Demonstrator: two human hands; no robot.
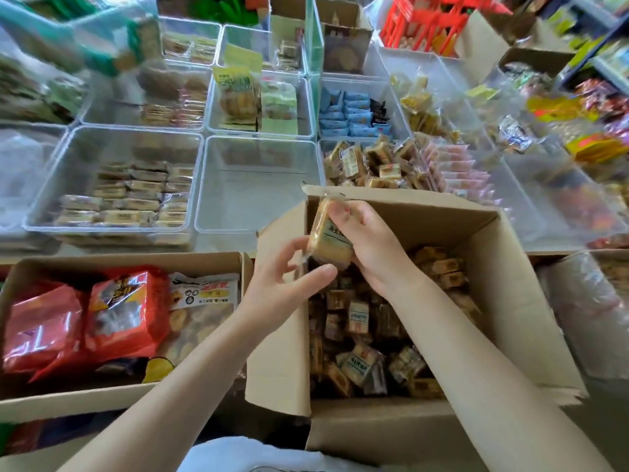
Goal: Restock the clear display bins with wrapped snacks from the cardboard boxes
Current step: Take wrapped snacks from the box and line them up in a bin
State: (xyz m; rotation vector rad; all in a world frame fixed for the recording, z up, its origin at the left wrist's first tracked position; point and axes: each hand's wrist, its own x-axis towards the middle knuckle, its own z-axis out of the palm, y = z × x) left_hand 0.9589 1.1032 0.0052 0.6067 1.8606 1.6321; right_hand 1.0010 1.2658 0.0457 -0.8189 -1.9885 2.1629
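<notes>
My right hand [366, 240] grips a stack of wrapped tan snacks [328, 235] above the open cardboard box [503, 267], which is full of the same small wrapped snacks [360, 321]. My left hand [289, 277] pinches the clear wrapper end at the lower left of that stack. Just beyond the box stands a clear display bin [255, 185] with nothing visible in it. To its left, another clear bin [51, 185] holds rows of wrapped bars. A bin to the right [371, 161] is heaped with tan wrapped snacks.
A second cardboard box [20, 400] at the left holds red bags and large snack packs. More clear bins with blue, pink and yellow packets fill the display behind. A red crate [439, 18] and another cardboard box [343, 35] stand at the back. A plastic-wrapped bundle [589, 311] lies at the right.
</notes>
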